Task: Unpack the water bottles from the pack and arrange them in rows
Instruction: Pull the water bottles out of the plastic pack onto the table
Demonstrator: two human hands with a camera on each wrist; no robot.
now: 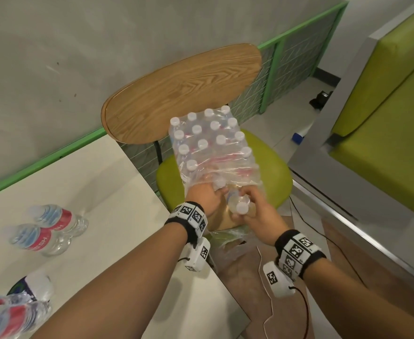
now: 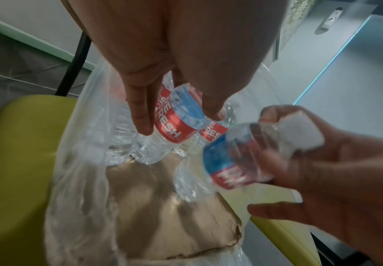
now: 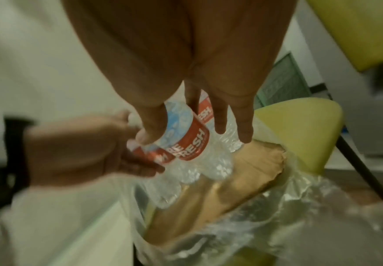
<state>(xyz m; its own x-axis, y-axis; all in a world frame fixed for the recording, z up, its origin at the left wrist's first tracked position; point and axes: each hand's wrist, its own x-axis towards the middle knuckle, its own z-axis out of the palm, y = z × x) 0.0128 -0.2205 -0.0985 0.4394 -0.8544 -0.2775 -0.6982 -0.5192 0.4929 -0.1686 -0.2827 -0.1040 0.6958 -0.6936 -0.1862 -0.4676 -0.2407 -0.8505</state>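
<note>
A shrink-wrapped pack of water bottles (image 1: 213, 143) stands on a green chair seat (image 1: 272, 172), its near end torn open. My left hand (image 1: 213, 195) reaches into the opening and grips a red-and-blue labelled bottle (image 2: 179, 117) between fingers (image 2: 140, 115) and thumb. My right hand (image 1: 250, 206) holds a second bottle (image 1: 240, 204) by its upper part, white cap (image 1: 241, 207) toward me, just outside the wrap. In the right wrist view my fingers (image 3: 220, 118) curl round that bottle (image 3: 186, 142).
Two unpacked bottles (image 1: 52, 226) sit on the white table (image 1: 108, 196) at the left, with more blurred bottles (image 1: 12, 311) at the bottom left corner. A brown cardboard tray (image 2: 163, 207) lies under the loose wrap. The wooden chair back (image 1: 181, 94) rises behind the pack.
</note>
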